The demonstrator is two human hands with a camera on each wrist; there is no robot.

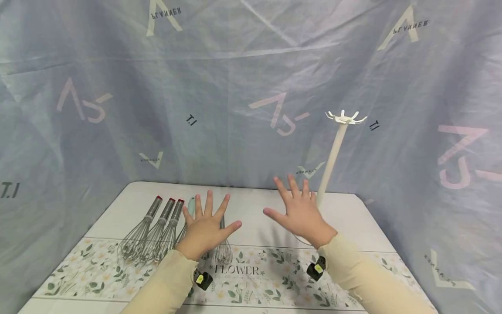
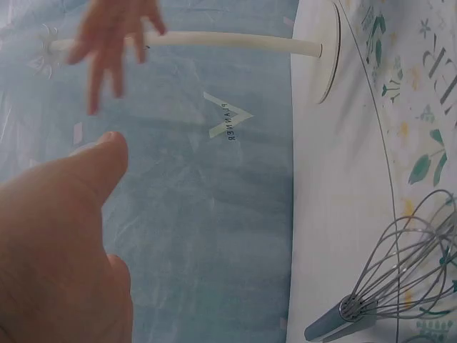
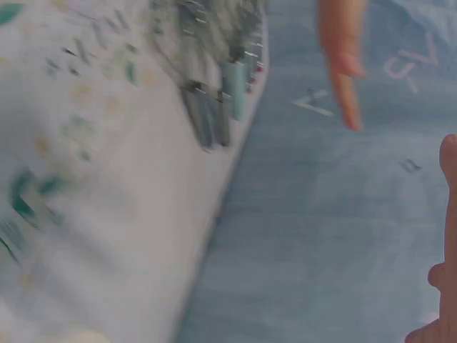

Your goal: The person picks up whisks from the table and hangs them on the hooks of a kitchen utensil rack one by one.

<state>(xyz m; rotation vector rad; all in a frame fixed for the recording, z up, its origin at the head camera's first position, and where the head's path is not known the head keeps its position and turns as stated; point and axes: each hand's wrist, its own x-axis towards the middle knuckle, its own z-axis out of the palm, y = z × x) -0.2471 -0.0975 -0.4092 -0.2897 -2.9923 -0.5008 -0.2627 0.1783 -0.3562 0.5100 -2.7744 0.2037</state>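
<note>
My left hand is raised over the table with its fingers spread and holds nothing. It overlaps several wire whisks in the head view, hiding part of a whisk with a mint-green handle. Left of it lie whisks with metal handles and red ends, such as this whisk. A grey-handled whisk shows below the left hand in the left wrist view. My right hand, also spread and holding nothing, hovers in front of a white stand topped by a ring of upturned hooks. It hides most of the stand's base.
A white table carries a floral band with the word FLOWER. Grey-blue fabric with printed letters hangs behind and at both sides of the table. The stand's round base sits near the table's back edge.
</note>
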